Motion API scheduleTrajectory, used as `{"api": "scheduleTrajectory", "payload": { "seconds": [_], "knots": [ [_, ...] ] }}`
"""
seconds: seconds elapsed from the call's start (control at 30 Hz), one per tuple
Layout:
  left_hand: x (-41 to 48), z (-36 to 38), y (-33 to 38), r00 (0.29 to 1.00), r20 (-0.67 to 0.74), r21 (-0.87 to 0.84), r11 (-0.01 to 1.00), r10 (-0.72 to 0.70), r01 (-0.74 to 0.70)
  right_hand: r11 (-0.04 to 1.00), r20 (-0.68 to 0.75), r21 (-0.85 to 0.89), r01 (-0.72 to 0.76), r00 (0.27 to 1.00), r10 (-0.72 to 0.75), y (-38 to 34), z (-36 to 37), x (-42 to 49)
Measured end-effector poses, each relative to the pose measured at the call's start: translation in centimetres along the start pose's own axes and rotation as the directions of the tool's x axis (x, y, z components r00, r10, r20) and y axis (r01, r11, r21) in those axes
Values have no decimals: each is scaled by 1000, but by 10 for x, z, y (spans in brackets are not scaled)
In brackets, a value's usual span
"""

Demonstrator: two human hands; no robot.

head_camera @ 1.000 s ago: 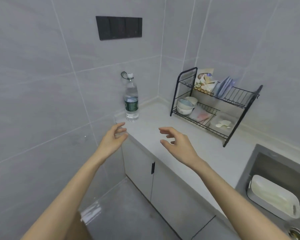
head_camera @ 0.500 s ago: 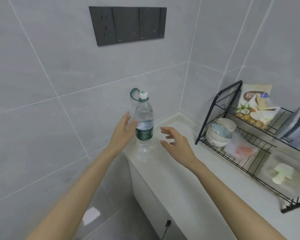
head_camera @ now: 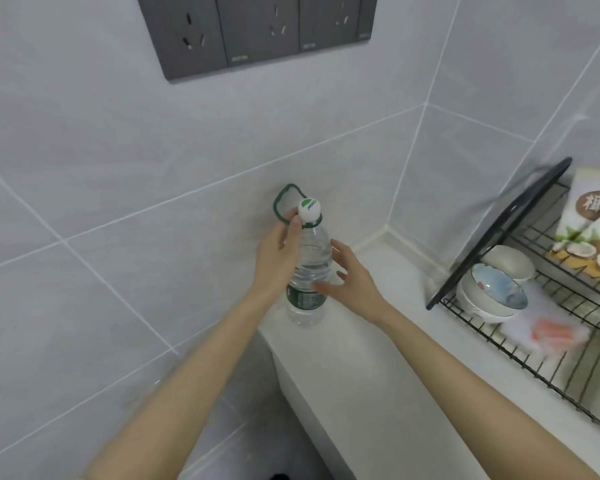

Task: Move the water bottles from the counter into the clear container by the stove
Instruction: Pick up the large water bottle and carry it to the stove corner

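A clear water bottle (head_camera: 311, 261) with a white cap, a green carry loop and a green label stands upright at the left end of the white counter (head_camera: 378, 362), against the tiled wall. My left hand (head_camera: 274, 261) wraps round the bottle's upper left side, thumb up by the neck. My right hand (head_camera: 355, 285) is beside the bottle on its right, fingers spread and straight, thumb touching the bottle just above the label. The clear container and the stove are out of view.
A black wire dish rack (head_camera: 499, 244) stands on the counter at the right, holding stacked bowls (head_camera: 496, 296) and a snack bag (head_camera: 593, 220). A dark socket panel (head_camera: 257, 32) is on the wall above. The counter's left end drops off just left of the bottle.
The view has closed in on the bottle. My left hand went from beside the bottle to wrapping its upper part, and my right hand moved in until its thumb touches the bottle.
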State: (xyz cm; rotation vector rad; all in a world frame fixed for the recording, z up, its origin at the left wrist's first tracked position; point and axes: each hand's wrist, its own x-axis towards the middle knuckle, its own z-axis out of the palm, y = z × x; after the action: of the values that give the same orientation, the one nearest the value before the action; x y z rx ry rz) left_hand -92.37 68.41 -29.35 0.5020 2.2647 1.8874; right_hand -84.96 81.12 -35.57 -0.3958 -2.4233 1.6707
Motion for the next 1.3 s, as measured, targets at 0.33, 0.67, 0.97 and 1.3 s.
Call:
{"api": "scheduleTrajectory", "payload": {
  "seconds": [0.33,0.67,0.97,1.3],
  "knots": [
    [33,-18,-4,973,212,-11,996,-85,90,999,-316,40,-15,948,27,8,35,-1],
    [18,-54,-41,942,300,-108,976,-148,188,995,-215,94,-33,975,53,-17,35,20],
    [1,-73,-69,916,324,-7,967,-238,254,998,-375,-54,-35,927,12,-20,33,25],
    [-6,-42,-98,736,606,255,950,-302,181,949,-504,286,-131,822,265,-15,-9,-7]
  ]
}}
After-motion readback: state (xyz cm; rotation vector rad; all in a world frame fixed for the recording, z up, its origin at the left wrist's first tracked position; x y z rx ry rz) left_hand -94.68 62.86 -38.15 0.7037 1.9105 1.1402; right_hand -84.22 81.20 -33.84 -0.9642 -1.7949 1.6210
